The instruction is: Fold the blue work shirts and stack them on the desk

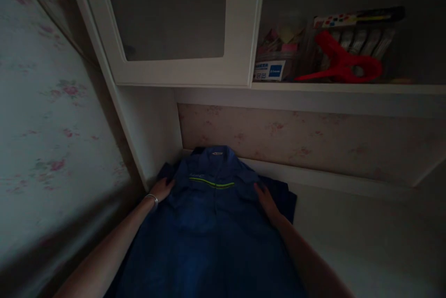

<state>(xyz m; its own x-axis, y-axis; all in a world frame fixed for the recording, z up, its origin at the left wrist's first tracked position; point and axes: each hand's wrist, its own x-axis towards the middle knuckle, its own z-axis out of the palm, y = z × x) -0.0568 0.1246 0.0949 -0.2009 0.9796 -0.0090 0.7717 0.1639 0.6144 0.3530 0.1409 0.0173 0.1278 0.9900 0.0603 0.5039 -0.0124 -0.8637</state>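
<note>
A dark blue work jacket lies front side up on the white desk, its collar towards the back wall and a bright yellow-green stripe across the chest. My left hand, with a bracelet at the wrist, has its fingers closed on the jacket's left shoulder edge. On the opposite side, my right hand grips the cloth near the other shoulder; its fingertips are dim and partly hidden. More dark blue cloth shows beneath the jacket at both sides. The jacket's lower part runs out of view towards me.
Overhead is a white cabinet with a glass-panelled door. On its open shelf are a red tool-like object and a clear plastic box of small items. A flowered wall stands close on the left. White desktop extends to the right.
</note>
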